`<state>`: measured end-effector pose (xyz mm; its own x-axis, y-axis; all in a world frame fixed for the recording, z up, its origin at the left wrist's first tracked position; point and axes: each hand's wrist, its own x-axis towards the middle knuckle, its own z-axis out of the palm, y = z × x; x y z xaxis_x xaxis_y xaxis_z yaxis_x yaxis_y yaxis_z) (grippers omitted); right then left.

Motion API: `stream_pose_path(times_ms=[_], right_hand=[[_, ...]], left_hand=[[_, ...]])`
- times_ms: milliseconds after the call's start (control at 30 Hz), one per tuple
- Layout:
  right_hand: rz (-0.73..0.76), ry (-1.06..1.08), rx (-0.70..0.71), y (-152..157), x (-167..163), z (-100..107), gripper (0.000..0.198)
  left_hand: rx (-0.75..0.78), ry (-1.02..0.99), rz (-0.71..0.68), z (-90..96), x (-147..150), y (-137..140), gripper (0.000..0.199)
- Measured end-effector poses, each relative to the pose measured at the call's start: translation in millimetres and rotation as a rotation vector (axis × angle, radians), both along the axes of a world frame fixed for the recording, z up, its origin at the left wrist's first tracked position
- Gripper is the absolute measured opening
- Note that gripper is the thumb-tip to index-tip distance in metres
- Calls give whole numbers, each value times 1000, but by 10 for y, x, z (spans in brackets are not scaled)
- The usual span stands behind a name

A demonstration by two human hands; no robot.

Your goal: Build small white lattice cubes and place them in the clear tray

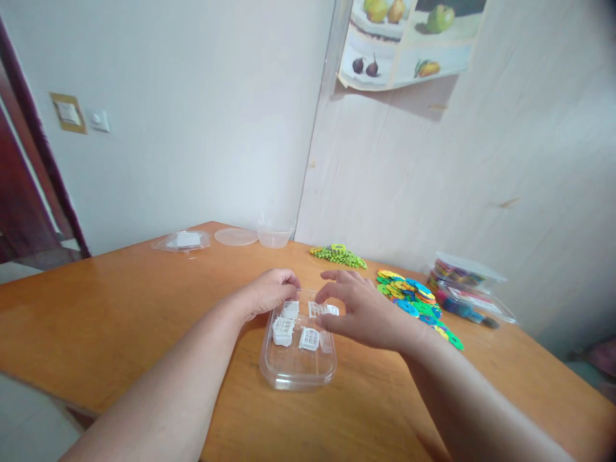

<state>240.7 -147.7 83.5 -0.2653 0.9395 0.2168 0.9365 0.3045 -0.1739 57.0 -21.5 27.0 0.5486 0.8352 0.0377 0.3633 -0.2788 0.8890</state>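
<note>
Pale walls back a wooden table. The left hand bends its fingers at white pieces in a clear container; whether they grip, I cannot tell. Handling these pieces seems the present step; the next move likely calls for a light pinch. The right hand hovers, fingers parted. Colourful discs lie farther right.

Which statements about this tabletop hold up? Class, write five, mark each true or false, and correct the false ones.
1. White pieces lie in the clear container. True.
2. The left hand is touching the colourful discs. False: it is at the container, and the right hand is nearer the discs.
3. The discs lie in a pile on the table. True.
4. The bright green pieces lie left of the container. False: they lie beyond it, to the right.
</note>
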Motion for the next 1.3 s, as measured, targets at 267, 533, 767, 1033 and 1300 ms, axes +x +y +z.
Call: stream_pose_path(times_ms=[267,533,767,1033,1300], right_hand=[[-59,-200,-94,-56,-228,-86,28],[-54,-243,-165,-58,-271,-68,30],[-42,-177,-181,-69,-251,-7,32],[21,-113,-128,-92,-180,67,26],[31,-290,-232,-33,-372,-41,35]], left_hand=[[37,5,29,-9,29,-56,19],[111,30,-1,-12,30,-55,21],[104,31,-8,-8,26,-52,21],[92,14,-3,0,37,-73,17],[93,25,11,-26,46,-58,19]])
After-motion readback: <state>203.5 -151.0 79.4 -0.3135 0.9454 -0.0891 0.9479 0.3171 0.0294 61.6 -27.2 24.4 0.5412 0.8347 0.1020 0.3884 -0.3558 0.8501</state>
